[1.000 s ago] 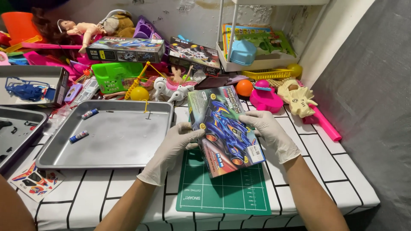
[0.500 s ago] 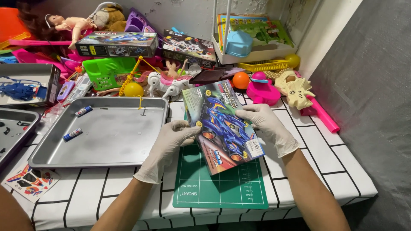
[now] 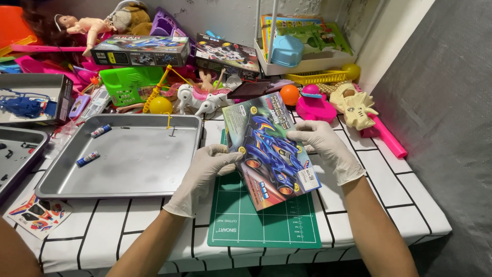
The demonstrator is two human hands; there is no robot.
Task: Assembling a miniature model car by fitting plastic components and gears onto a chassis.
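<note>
Cluttered table (image 3: 389,179); steel tray (image 3: 123,154) alongside; both gloved hands' grip (image 3: 205,169) (image 3: 325,149) closed on toy-car box (image 3: 269,149).

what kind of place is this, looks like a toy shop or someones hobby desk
Probably a home hobby desk, not a shop: both gloved hands, left hand and right hand, hold a toy car kit box over a green cutting mat, beside a metal tray, with loose toys heaped behind.

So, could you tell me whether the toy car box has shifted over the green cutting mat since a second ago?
No. The toy car box sits over the same top part of the green cutting mat, held by both hands.
</note>
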